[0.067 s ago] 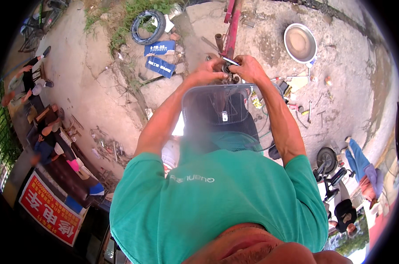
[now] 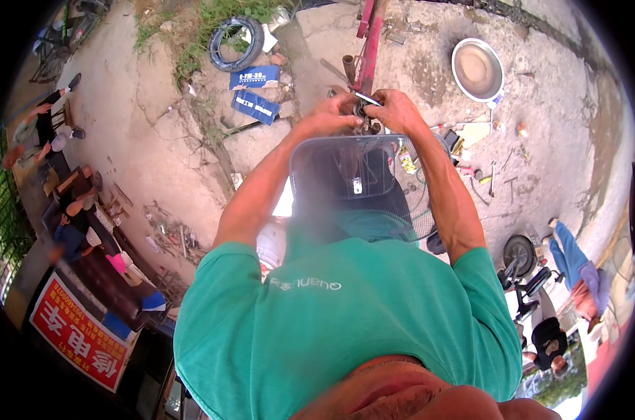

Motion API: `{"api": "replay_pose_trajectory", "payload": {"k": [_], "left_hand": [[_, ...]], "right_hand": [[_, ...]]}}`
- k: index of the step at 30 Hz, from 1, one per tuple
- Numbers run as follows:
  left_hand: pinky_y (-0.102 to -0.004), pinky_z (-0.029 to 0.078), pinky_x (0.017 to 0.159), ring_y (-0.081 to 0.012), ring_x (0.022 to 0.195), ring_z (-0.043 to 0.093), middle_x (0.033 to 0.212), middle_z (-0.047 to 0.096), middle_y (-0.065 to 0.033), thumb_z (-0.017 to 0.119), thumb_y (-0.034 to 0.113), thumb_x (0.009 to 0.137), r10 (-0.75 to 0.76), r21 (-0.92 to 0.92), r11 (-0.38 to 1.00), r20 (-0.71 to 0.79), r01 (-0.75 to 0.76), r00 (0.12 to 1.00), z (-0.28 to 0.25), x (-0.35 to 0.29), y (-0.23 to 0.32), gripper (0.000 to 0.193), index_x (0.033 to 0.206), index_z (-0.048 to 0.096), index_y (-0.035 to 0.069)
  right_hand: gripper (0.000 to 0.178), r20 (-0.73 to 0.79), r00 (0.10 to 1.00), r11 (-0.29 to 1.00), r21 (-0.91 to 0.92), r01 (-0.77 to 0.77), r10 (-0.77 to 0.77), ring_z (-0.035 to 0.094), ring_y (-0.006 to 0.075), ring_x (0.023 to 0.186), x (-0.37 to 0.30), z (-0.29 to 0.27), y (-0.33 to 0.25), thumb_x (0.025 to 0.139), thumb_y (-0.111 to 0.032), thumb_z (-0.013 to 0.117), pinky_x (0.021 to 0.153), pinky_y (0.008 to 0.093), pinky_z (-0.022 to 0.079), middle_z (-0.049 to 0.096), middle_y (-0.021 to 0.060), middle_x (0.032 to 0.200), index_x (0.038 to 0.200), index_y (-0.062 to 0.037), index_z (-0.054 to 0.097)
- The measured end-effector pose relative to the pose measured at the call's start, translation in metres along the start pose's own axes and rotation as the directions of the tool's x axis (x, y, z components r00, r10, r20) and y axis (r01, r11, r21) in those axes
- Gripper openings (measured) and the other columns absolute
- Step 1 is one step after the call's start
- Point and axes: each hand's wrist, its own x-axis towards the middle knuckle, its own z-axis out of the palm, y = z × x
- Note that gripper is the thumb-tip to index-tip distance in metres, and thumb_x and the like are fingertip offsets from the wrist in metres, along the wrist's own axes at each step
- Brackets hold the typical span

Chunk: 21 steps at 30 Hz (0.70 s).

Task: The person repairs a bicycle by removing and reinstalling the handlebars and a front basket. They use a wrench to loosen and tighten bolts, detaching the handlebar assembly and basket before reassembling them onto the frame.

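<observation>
Beyond a dark mesh basket [image 2: 363, 140] in front of my chest, both my hands meet at dark metal parts [image 2: 366, 120] at the near end of a red metal frame [image 2: 368, 63]. My left hand [image 2: 329, 117] comes at these parts from the left, its fingers curled; what they grip is hidden. From the right, my right hand [image 2: 396, 112] has its fingers bent and closed at the same spot. A thin, bright, flat piece [image 2: 367, 99] lies slantwise against its fingertips. A rusty tube [image 2: 349, 68] stands just beyond the hands.
On the right lie a metal basin [image 2: 498, 89], a wrench [image 2: 492, 178] and several scattered tools. A tire [image 2: 214, 52] and blue cardboard pieces [image 2: 254, 106] lie at the far left. People sit along the left side; others are at the lower right, near a small wheel [image 2: 519, 255].
</observation>
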Motion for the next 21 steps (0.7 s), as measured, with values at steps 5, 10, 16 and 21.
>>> {"api": "replay_pose_trajectory", "payload": {"k": [5, 10, 16, 21], "left_hand": [[-0.0315, 0.054, 0.075, -0.014, 0.087, 0.069, 0.097, 0.072, -0.0073, 0.074, 0.01, 0.093, 0.087, -0.219, 0.972, 0.015, -0.082, 0.996, 0.0, 0.004, -0.006, 0.05, 0.139, 0.056, 0.004], [-0.0325, 0.055, 0.081, -0.015, 0.092, 0.069, 0.108, 0.072, -0.0091, 0.072, 0.012, 0.095, 0.014, -0.213, 0.977, 0.022, -0.009, 1.0, -0.004, -0.002, 0.012, 0.051, 0.142, 0.054, 0.003], [-0.0347, 0.055, 0.091, -0.0186, 0.106, 0.065, 0.121, 0.067, -0.0138, 0.076, 0.015, 0.093, 0.083, -0.183, 0.979, -0.02, -0.085, 0.996, -0.013, 0.016, -0.017, 0.061, 0.144, 0.048, -0.003], [-0.0375, 0.054, 0.094, -0.024, 0.109, 0.066, 0.124, 0.067, -0.018, 0.077, 0.02, 0.091, 0.097, -0.043, 0.994, -0.014, -0.097, 0.995, -0.017, 0.019, -0.005, 0.066, 0.145, 0.048, -0.005]], "right_hand": [[0.041, 0.022, 1.0, 0.999, 0.044, -0.007, 0.006, 0.073, 0.0285, 0.087, 0.002, 0.0, -0.002, 0.079, -0.03, 0.071, 0.081, 0.0394, 0.055, 0.075, 0.0176, 0.091, 0.11, -0.0033, 0.076], [0.042, 0.002, 0.999, 0.984, 0.169, 0.048, -0.049, 0.068, 0.0217, 0.08, 0.006, 0.001, 0.0, 0.078, -0.026, 0.073, 0.076, 0.0354, 0.053, 0.071, 0.0153, 0.085, 0.105, 0.0063, 0.072], [0.039, 0.161, 0.984, 0.933, 0.36, 0.01, -0.072, 0.067, 0.0187, 0.084, 0.018, -0.014, -0.001, 0.082, -0.02, 0.07, 0.081, 0.0323, 0.053, 0.072, 0.0128, 0.091, 0.11, 0.0068, 0.071], [0.041, 0.058, 0.998, 0.989, 0.143, 0.025, -0.033, 0.07, 0.023, 0.079, 0.026, -0.018, 0.022, 0.087, -0.028, 0.062, 0.075, 0.038, 0.053, 0.072, 0.0134, 0.084, 0.115, 0.0014, 0.071]]}}
